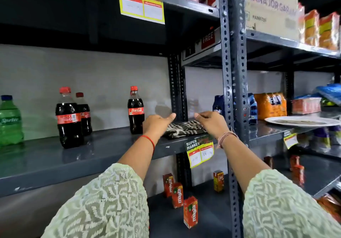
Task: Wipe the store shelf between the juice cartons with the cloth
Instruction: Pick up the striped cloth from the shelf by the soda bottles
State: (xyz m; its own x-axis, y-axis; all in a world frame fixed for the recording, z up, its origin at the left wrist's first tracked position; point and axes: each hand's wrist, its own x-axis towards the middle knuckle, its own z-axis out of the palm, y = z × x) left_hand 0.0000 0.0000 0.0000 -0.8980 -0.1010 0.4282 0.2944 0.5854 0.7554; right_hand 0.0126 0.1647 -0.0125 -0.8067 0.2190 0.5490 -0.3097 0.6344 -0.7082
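A black-and-white striped cloth [186, 129] lies folded near the front right end of the middle grey shelf [92, 151]. My left hand [157, 124] rests at its left edge, fingers curled under and thumb pointing right. My right hand [211, 122] hovers over its right edge with fingers bent; whether either hand grips the cloth is unclear. Several small orange juice cartons [190, 212] stand upright on the lower shelf [208, 219] below, spaced apart, one more [218, 181] further back.
Cola bottles [69, 118] [136, 109] and a green Sprite bottle [10, 121] stand on the middle shelf. A perforated steel upright [233, 90] rises right of my right hand. A white plate [302, 121] and snack packs [270, 105] fill the right bay. A price tag [200, 152] hangs below the cloth.
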